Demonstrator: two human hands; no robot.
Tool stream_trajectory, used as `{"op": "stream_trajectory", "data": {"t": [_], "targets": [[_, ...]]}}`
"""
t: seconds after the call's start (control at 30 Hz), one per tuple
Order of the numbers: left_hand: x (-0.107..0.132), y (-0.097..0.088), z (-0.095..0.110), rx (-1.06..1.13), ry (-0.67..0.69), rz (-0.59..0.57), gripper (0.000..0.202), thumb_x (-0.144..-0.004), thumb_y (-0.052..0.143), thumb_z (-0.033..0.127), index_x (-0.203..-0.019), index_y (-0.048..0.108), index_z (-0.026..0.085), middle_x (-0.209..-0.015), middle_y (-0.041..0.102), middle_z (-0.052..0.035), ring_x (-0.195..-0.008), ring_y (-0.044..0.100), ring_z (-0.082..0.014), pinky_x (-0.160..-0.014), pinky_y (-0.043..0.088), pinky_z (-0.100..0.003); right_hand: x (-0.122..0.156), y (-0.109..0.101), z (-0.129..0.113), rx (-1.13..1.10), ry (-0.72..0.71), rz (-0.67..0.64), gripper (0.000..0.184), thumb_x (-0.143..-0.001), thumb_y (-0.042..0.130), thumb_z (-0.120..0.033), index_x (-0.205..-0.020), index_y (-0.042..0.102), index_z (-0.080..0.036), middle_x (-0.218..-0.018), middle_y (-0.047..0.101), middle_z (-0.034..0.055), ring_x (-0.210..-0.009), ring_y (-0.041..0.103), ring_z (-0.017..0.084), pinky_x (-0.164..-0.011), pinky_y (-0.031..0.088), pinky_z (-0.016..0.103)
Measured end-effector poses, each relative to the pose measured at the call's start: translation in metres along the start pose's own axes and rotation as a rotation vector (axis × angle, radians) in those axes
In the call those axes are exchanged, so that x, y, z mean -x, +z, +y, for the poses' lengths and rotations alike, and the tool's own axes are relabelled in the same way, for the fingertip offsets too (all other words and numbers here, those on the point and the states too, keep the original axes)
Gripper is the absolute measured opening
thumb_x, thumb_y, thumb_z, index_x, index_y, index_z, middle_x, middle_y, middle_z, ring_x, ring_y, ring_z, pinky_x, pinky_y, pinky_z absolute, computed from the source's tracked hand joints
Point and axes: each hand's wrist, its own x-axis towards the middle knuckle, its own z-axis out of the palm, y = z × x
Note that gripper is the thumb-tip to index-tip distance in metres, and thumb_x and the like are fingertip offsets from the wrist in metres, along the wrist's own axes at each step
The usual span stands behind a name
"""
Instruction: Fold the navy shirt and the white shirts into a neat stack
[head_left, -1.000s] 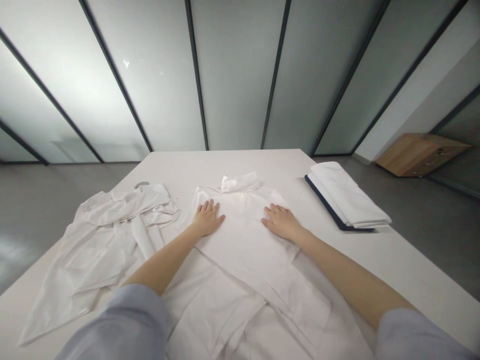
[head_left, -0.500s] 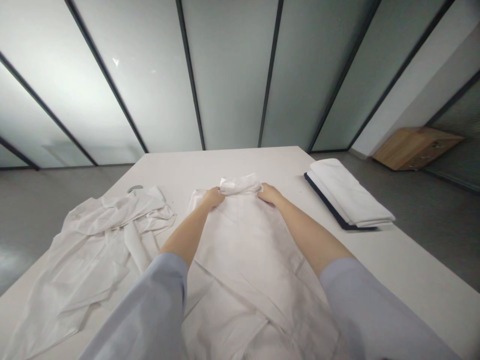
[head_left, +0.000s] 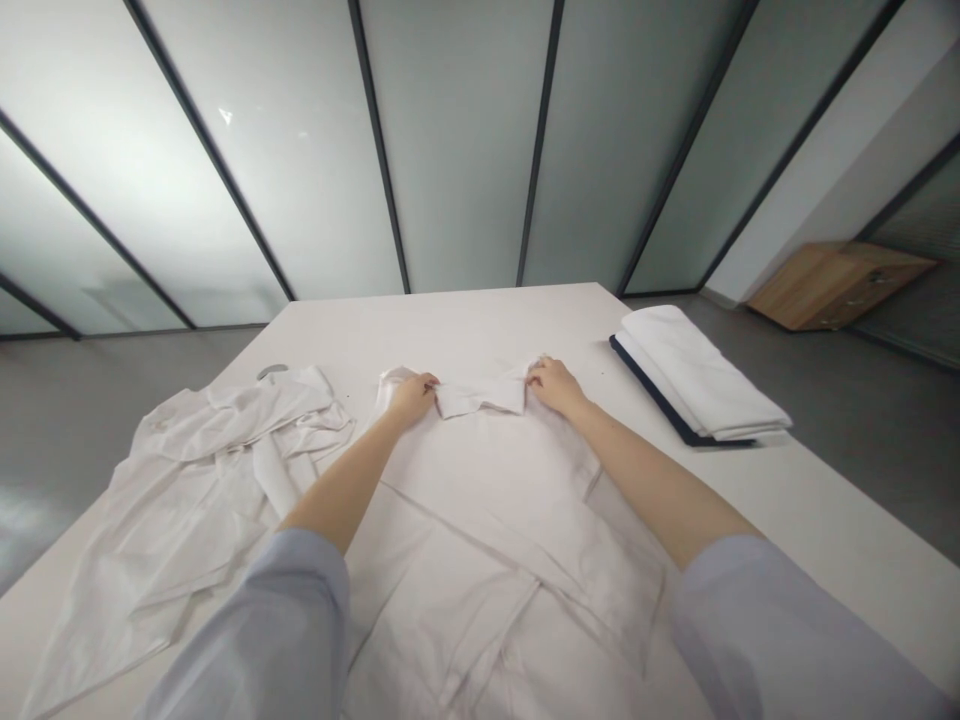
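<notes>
A white shirt (head_left: 480,500) lies spread on the table in front of me, its collar (head_left: 480,397) at the far end and folded down toward me. My left hand (head_left: 415,397) pinches the cloth at the collar's left side. On the other side, my right hand (head_left: 553,384) grips the shirt near the collar's right corner, fingers closed on the fabric. Creases run across the lower part of the shirt, and its near end passes out of view at the bottom.
Left of the shirt lies a crumpled white garment (head_left: 217,490), with a small grey round object (head_left: 271,371) behind it. Folded white cloths (head_left: 697,375) on a dark flat piece sit at the right of the white table (head_left: 450,315). A wooden cabinet (head_left: 832,285) stands beyond.
The collar stood up and bunched before; now it lies flatter, turned down toward me. My hands have moved slightly apart along it.
</notes>
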Motion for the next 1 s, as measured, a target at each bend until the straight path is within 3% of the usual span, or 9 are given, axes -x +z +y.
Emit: {"op": "stream_trajectory", "data": {"t": [0.13, 0.23, 0.33, 0.43, 0.5, 0.63, 0.77, 0.87, 1.0], "targets": [[0.014, -0.004, 0.018, -0.153, 0.020, 0.164, 0.038, -0.093, 0.035, 0.031, -0.113, 0.065, 0.019, -0.108, 0.069, -0.0103, -0.100, 0.063, -0.0239, -0.087, 0.046, -0.036, 0.007, -0.004, -0.017, 0.062, -0.004, 0.129, 0.033, -0.088, 0.044, -0.022, -0.108, 0.069, -0.015, -0.111, 0.062, 0.0144, -0.105, 0.053, 0.027, -0.095, 0.040, 0.037], [0.018, 0.002, 0.034, -0.254, 0.178, 0.180, 0.045, -0.095, 0.035, 0.039, -0.129, 0.056, 0.020, -0.126, 0.061, -0.0121, -0.119, 0.053, -0.0261, -0.100, 0.040, -0.039, 0.008, -0.001, -0.038, 0.082, -0.081, 0.158, 0.043, -0.094, 0.039, -0.032, -0.128, 0.058, -0.014, -0.132, 0.054, 0.0158, -0.121, 0.046, 0.029, -0.103, 0.034, 0.041], [0.014, 0.014, 0.035, -0.344, 0.163, 0.062, 0.061, -0.093, 0.035, 0.053, -0.145, 0.040, 0.021, -0.151, 0.039, -0.0131, -0.139, 0.032, -0.0315, -0.112, 0.026, -0.046, 0.012, 0.009, -0.050, 0.148, -0.107, 0.034, 0.055, -0.096, 0.034, -0.045, -0.142, 0.045, -0.016, -0.150, 0.039, 0.0140, -0.138, 0.030, 0.030, -0.110, 0.025, 0.045], [0.009, 0.026, 0.024, -0.353, 0.017, -0.119, 0.074, -0.092, 0.027, 0.064, -0.150, 0.030, 0.019, -0.157, 0.025, -0.0149, -0.144, 0.020, -0.0363, -0.113, 0.020, -0.052, 0.019, 0.020, -0.049, 0.172, -0.060, -0.185, 0.061, -0.096, 0.029, -0.053, -0.146, 0.038, -0.019, -0.155, 0.032, 0.0128, -0.142, 0.025, 0.029, -0.113, 0.020, 0.048], [0.008, 0.029, 0.018, -0.342, -0.011, -0.163, 0.077, -0.091, 0.024, 0.066, -0.151, 0.026, 0.018, -0.158, 0.021, -0.0162, -0.145, 0.017, -0.0374, -0.113, 0.019, -0.053, 0.023, 0.025, -0.045, 0.159, -0.021, -0.272, 0.063, -0.096, 0.026, -0.054, -0.149, 0.034, -0.020, -0.157, 0.028, 0.0120, -0.144, 0.023, 0.028, -0.114, 0.019, 0.048], [0.012, 0.026, 0.019, -0.343, 0.022, -0.092, 0.072, -0.092, 0.030, 0.061, -0.147, 0.034, 0.016, -0.155, 0.029, -0.0172, -0.143, 0.024, -0.0348, -0.113, 0.022, -0.050, 0.024, 0.026, -0.043, 0.139, 0.014, -0.301, 0.066, -0.096, 0.024, -0.056, -0.151, 0.029, -0.019, -0.158, 0.024, 0.0117, -0.146, 0.018, 0.026, -0.115, 0.018, 0.047], [0.025, 0.018, 0.028, -0.369, 0.137, 0.077, 0.041, -0.094, 0.039, 0.038, -0.125, 0.057, 0.018, -0.136, 0.052, -0.0136, -0.127, 0.044, -0.0270, -0.106, 0.034, -0.041, 0.023, 0.023, -0.046, 0.139, 0.017, -0.306, 0.066, -0.096, 0.024, -0.056, -0.151, 0.028, -0.019, -0.159, 0.023, 0.0126, -0.146, 0.018, 0.026, -0.115, 0.017, 0.047], [0.040, 0.012, 0.038, -0.372, 0.235, 0.050, 0.031, -0.093, 0.040, 0.030, -0.114, 0.061, 0.019, -0.121, 0.058, -0.0128, -0.117, 0.049, -0.0261, -0.100, 0.039, -0.041, 0.024, 0.022, -0.046, 0.135, 0.013, -0.297, 0.065, -0.096, 0.024, -0.055, -0.150, 0.029, -0.019, -0.158, 0.023, 0.0131, -0.145, 0.019, 0.026, -0.115, 0.018, 0.048], [0.074, 0.010, 0.057, -0.310, 0.216, -0.054, 0.040, -0.093, 0.042, 0.046, -0.121, 0.058, 0.023, -0.130, 0.053, -0.0109, -0.121, 0.047, -0.0278, -0.098, 0.041, -0.043, 0.024, 0.024, -0.044, 0.120, -0.013, -0.255, 0.062, -0.097, 0.028, -0.053, -0.148, 0.034, -0.018, -0.156, 0.028, 0.0146, -0.144, 0.023, 0.027, -0.113, 0.022, 0.048]]}}
